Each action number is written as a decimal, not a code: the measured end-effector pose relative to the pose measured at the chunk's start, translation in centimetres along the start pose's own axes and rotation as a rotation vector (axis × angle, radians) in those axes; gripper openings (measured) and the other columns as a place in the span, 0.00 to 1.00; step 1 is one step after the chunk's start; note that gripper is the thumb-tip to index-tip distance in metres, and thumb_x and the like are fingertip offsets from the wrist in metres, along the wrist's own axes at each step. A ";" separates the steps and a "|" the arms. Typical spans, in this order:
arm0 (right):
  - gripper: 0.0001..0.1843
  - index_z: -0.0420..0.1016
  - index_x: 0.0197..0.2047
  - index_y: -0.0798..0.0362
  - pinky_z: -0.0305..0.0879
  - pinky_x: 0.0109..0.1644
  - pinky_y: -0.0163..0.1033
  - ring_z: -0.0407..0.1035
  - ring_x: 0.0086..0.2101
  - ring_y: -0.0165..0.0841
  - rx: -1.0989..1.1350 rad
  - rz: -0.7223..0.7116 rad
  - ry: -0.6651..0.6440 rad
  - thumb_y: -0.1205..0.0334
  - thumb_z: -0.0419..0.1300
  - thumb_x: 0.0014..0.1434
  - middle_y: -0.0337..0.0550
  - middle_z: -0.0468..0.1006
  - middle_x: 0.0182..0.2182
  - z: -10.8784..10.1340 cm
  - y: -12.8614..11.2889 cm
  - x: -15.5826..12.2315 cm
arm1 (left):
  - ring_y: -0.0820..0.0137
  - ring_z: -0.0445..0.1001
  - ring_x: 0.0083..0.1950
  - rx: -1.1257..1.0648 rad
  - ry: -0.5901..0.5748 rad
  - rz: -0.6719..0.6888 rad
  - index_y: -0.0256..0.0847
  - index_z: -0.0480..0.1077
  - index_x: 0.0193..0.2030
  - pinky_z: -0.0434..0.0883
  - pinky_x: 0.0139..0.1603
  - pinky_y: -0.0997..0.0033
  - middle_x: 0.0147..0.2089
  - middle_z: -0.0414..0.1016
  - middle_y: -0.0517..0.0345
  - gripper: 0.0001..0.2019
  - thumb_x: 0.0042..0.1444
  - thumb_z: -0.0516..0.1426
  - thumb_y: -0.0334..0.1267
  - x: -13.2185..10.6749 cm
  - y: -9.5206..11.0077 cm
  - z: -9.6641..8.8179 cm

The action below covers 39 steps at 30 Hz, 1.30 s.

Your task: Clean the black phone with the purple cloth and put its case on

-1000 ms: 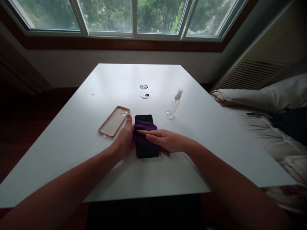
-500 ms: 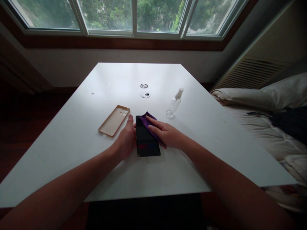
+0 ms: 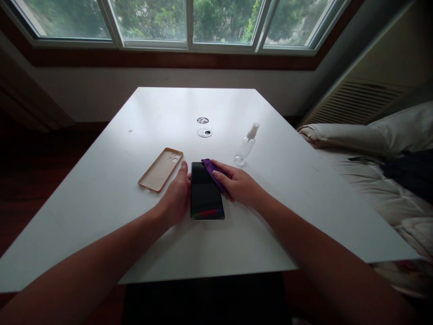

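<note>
A black smartphone (image 3: 204, 198), screen up, is at the middle of the white table (image 3: 162, 253). My left hand (image 3: 178, 194) grips its left edge, thumb raised and the other fingers partly hidden behind the phone. In my right hand (image 3: 241, 184) is a folded purple cloth (image 3: 213, 169), pressed against the phone's upper right edge. A coloured reflection shows low on the screen. Just left of my left hand lies an amber-rimmed clear phone case (image 3: 158, 174), its camera cutouts toward the far end.
Beyond my right hand a clear spray bottle (image 3: 245, 149) with a white top stands on the table. Two small round fittings, a metallic disc (image 3: 203, 120) and a ring (image 3: 204, 132), sit farther back. A cushioned bed or seat (image 3: 365, 180) is at the right, and windows are ahead.
My right hand has slid the cloth rightward across the screen to the phone's right edge, baring more of the glass. My left hand keeps its grip on the phone.
</note>
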State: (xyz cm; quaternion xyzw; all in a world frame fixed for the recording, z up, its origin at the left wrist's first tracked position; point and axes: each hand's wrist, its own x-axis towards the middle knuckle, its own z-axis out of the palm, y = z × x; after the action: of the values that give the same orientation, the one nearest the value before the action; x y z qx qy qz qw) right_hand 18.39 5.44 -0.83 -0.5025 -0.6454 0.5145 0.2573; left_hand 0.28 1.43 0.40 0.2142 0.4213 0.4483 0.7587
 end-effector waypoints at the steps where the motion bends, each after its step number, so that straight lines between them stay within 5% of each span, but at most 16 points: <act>1: 0.32 0.61 0.73 0.39 0.61 0.15 0.32 0.62 0.16 0.27 0.003 -0.003 0.001 0.45 0.56 0.68 0.35 0.69 0.19 0.0 0.0 0.0 | 0.58 0.82 0.38 0.005 0.001 -0.002 0.31 0.75 0.54 0.79 0.42 0.61 0.40 0.82 0.41 0.33 0.69 0.43 0.60 0.0 0.0 0.0; 8: 0.32 0.60 0.73 0.36 0.62 0.16 0.34 0.62 0.16 0.27 0.011 -0.013 -0.017 0.41 0.54 0.68 0.38 0.76 0.26 0.3 0.7 0.2 | 0.57 0.82 0.38 -0.005 -0.010 -0.010 0.30 0.75 0.52 0.78 0.40 0.61 0.39 0.82 0.40 0.35 0.69 0.42 0.61 0.0 0.1 0.1; 10: 0.31 0.63 0.71 0.36 0.72 0.26 0.38 0.71 0.24 0.30 -0.043 -0.064 0.002 0.41 0.54 0.68 0.43 0.81 0.38 0.3 0.9 0.2 | 0.58 0.81 0.37 -0.009 -0.020 -0.029 0.30 0.75 0.51 0.78 0.40 0.61 0.39 0.81 0.41 0.34 0.69 0.42 0.61 0.0 0.1 0.1; 12: 0.28 0.68 0.69 0.37 0.77 0.45 0.44 0.77 0.41 0.37 -0.110 -0.144 0.032 0.42 0.54 0.69 0.43 0.80 0.52 0.3 0.9 0.2 | 0.58 0.81 0.38 -0.016 -0.034 -0.042 0.31 0.76 0.50 0.78 0.40 0.62 0.39 0.81 0.41 0.34 0.69 0.43 0.62 0.1 -0.1 0.0; 15: 0.26 0.70 0.67 0.39 0.67 0.64 0.49 0.70 0.57 0.41 -0.187 -0.242 0.040 0.44 0.54 0.69 0.43 0.75 0.59 0.2 0.7 0.1 | 0.59 0.81 0.38 -0.021 -0.072 -0.042 0.32 0.75 0.50 0.78 0.41 0.64 0.40 0.81 0.42 0.34 0.67 0.45 0.63 0.2 -0.4 -0.3; 19: 0.27 0.69 0.68 0.38 0.58 0.71 0.52 0.63 0.65 0.45 -0.373 -0.291 0.084 0.42 0.53 0.69 0.47 0.62 0.68 0.2 0.5 -0.2 | 0.60 0.81 0.36 0.017 -0.108 -0.029 0.33 0.75 0.52 0.77 0.39 0.64 0.39 0.81 0.42 0.36 0.67 0.44 0.65 0.3 -0.7 -0.4; 23: 0.27 0.67 0.69 0.35 0.45 0.75 0.57 0.37 0.74 0.51 -0.565 -0.333 0.115 0.42 0.51 0.70 0.35 0.32 0.77 0.3 0.6 -0.7 | 0.61 0.80 0.34 0.054 -0.121 -0.013 0.33 0.75 0.54 0.76 0.35 0.68 0.39 0.81 0.42 0.36 0.67 0.42 0.65 0.2 -0.6 -0.3; 26: 0.26 0.68 0.68 0.36 0.39 0.75 0.62 0.24 0.74 0.53 -0.662 -0.407 0.145 0.44 0.51 0.70 0.30 0.26 0.76 0.6 0.6 -1.0 | 0.61 0.81 0.35 0.059 -0.133 -0.030 0.32 0.74 0.56 0.75 0.32 0.70 0.39 0.81 0.41 0.37 0.67 0.43 0.65 0.2 -0.5 -0.2; 32: 0.24 0.70 0.68 0.42 0.43 0.74 0.62 0.27 0.74 0.52 -0.710 -0.596 -0.031 0.50 0.51 0.72 0.38 0.37 0.76 0.5 -0.1 -1.4 | 0.61 0.81 0.37 0.034 -0.077 -0.051 0.31 0.72 0.59 0.76 0.33 0.70 0.42 0.81 0.39 0.38 0.69 0.39 0.63 0.4 -0.1 -0.4; 39: 0.21 0.74 0.64 0.41 0.42 0.76 0.56 0.43 0.73 0.43 -0.570 -0.795 -0.288 0.58 0.56 0.70 0.36 0.61 0.70 -0.3 -1.2 -1.9 | 0.61 0.79 0.30 0.067 0.049 -0.073 0.30 0.76 0.54 0.73 0.24 0.70 0.38 0.81 0.38 0.40 0.68 0.38 0.64 0.4 0.7 -0.6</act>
State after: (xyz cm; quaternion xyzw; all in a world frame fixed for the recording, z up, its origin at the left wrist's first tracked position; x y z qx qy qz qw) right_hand 18.90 3.89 0.78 -0.1924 -0.9303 0.2444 0.1943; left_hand -0.46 2.08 0.40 0.2132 0.4620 0.4111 0.7564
